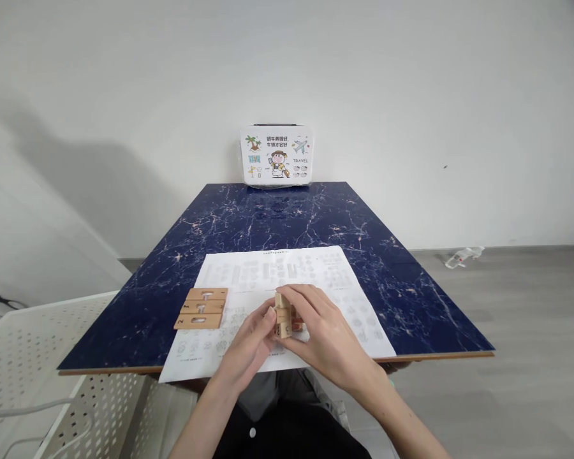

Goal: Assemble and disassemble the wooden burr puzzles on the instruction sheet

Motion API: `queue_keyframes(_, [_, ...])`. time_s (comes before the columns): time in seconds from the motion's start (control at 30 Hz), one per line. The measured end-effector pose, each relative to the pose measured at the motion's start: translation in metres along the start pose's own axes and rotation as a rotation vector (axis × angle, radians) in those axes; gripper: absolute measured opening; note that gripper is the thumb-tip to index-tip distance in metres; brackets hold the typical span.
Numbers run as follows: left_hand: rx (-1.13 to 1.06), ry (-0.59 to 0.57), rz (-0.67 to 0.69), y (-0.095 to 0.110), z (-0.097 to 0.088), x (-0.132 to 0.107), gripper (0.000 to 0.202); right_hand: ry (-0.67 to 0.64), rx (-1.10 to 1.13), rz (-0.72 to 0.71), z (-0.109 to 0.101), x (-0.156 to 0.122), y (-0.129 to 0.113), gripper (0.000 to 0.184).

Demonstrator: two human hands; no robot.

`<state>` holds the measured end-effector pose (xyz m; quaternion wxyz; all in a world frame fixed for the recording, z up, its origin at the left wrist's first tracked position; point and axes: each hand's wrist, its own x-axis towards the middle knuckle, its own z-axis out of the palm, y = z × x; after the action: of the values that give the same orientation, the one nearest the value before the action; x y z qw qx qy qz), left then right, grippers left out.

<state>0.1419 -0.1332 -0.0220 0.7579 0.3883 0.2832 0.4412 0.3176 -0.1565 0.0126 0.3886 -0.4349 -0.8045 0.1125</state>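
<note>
Between my two hands, above the printed sheet (pixel 268 274), is a small assembly of wooden puzzle blocks (pixel 283 319), with numbers marked on its near end. My left hand (pixel 252 341) grips it from the left, thumb against its side. From the right, my right hand (pixel 318 325) curls over it, fingers at its top and thumb low near its front. Part of the assembly is hidden behind my fingers. Left of my hands, several flat wooden pieces (pixel 201 308) with cut-out slots and marked numbers lie side by side on the sheet's left edge.
The dark blue marbled table (pixel 277 220) carries the sheet. A white box with cartoon pictures (pixel 276 156) stands at its far edge against the wall. A white perforated basket (pixel 38 344) with cables is at the lower left. A clear plastic item (pixel 463 256) lies on the floor at right.
</note>
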Motion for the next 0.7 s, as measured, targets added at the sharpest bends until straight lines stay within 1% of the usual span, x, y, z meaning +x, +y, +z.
queue_keyframes(0.13, [0.019, -0.003, -0.030, 0.000, 0.000, -0.002, 0.039, 0.016, 0.001, 0.037, 0.005, -0.003, 0.004, 0.066])
queue_keyframes(0.27, [0.053, -0.021, -0.058, 0.002, 0.006, -0.004, 0.041, 0.034, -0.016, 0.070, 0.011, -0.005, 0.010, 0.066])
queue_keyframes(0.4, [0.129, -0.003, -0.040, 0.002, 0.011, -0.004, 0.038, 0.050, -0.028, 0.074, 0.017, -0.007, 0.013, 0.061])
queue_keyframes(0.57, [0.258, 0.035, -0.018, 0.001, 0.013, -0.005, 0.034, 0.079, -0.012, 0.086, 0.022, -0.009, 0.012, 0.062])
queue_keyframes(0.63, [0.278, 0.039, -0.010, 0.001, 0.014, -0.006, 0.034, 0.065, 0.026, 0.098, 0.021, -0.011, 0.011, 0.062])
queue_keyframes(0.7, [0.278, 0.049, -0.007, 0.000, 0.014, -0.006, 0.034, 0.038, 0.088, 0.117, 0.019, -0.014, 0.011, 0.067])
